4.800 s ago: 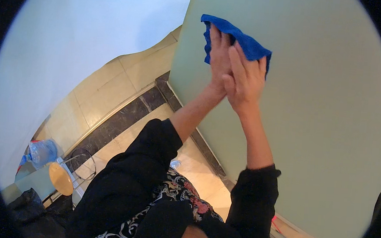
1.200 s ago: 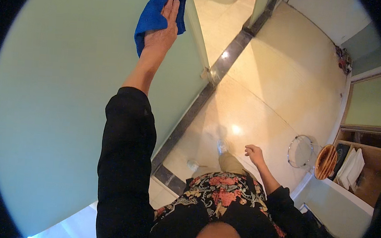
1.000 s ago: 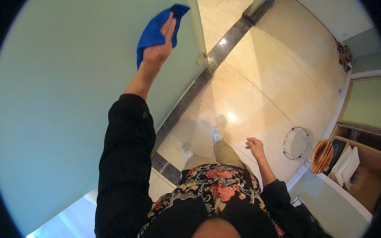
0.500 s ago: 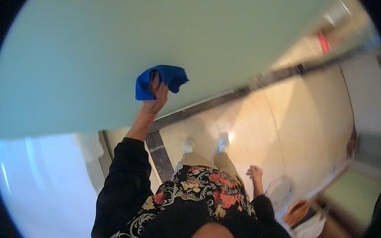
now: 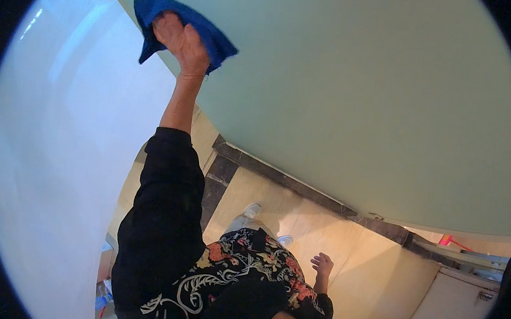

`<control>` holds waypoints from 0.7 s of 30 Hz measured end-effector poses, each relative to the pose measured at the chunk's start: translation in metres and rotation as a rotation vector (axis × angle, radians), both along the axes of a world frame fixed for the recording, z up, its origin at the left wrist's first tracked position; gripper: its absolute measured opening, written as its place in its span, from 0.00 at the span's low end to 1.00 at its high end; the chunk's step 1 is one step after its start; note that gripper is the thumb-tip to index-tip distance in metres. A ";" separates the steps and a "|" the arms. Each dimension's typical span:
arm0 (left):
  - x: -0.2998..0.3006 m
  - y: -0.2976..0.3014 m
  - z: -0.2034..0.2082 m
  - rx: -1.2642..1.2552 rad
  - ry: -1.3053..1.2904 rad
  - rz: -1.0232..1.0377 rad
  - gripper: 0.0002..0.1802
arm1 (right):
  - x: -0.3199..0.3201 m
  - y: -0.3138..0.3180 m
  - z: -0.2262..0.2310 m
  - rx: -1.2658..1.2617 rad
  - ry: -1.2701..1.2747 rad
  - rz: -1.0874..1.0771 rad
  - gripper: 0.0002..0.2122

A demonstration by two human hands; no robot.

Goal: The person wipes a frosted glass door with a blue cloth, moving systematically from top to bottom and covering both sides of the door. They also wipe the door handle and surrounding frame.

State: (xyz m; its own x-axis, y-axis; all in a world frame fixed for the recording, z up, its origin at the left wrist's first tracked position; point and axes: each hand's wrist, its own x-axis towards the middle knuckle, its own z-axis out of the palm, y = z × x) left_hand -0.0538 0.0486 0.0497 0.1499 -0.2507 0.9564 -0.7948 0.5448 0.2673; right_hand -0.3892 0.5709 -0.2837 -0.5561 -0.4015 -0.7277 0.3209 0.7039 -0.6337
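Note:
My left hand (image 5: 185, 47) is stretched out at the upper left, holding a blue cloth (image 5: 208, 30) against a large pale green panel that looks like a door (image 5: 360, 96). The cloth is spread around and beneath my fingers, and its left corner reaches over the panel's edge. Part of the fingers is lost in the cloth's folds. Low on the right, my right hand (image 5: 323, 264) hangs beside my body with its fingers apart and nothing in it.
A glossy white surface (image 5: 62, 122) fills the left side. A dark stone strip (image 5: 292, 184) runs along the floor under the panel, bordering beige tiles (image 5: 372, 274). At the lower right stands a white cabinet with a latch (image 5: 452, 312), near a red object (image 5: 448, 240).
My left hand has moved the cloth up and left, to the panel's left edge. The view has turned, so more of the white surface shows. My right hand still hangs free.

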 end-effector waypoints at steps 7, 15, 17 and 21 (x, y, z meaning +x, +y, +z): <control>0.034 -0.022 -0.144 0.300 0.905 -0.268 0.33 | 0.019 -0.002 0.006 0.054 -0.068 0.049 0.13; -0.012 0.002 -0.283 0.847 1.733 -0.439 0.34 | 0.029 0.005 0.029 0.116 -0.018 0.060 0.14; -0.018 0.009 -0.296 0.919 1.767 -0.426 0.34 | 0.032 0.009 0.032 0.121 -0.006 0.032 0.14; -0.003 -0.006 -0.288 0.918 1.711 -0.434 0.34 | 0.035 0.016 0.036 0.115 0.006 -0.005 0.15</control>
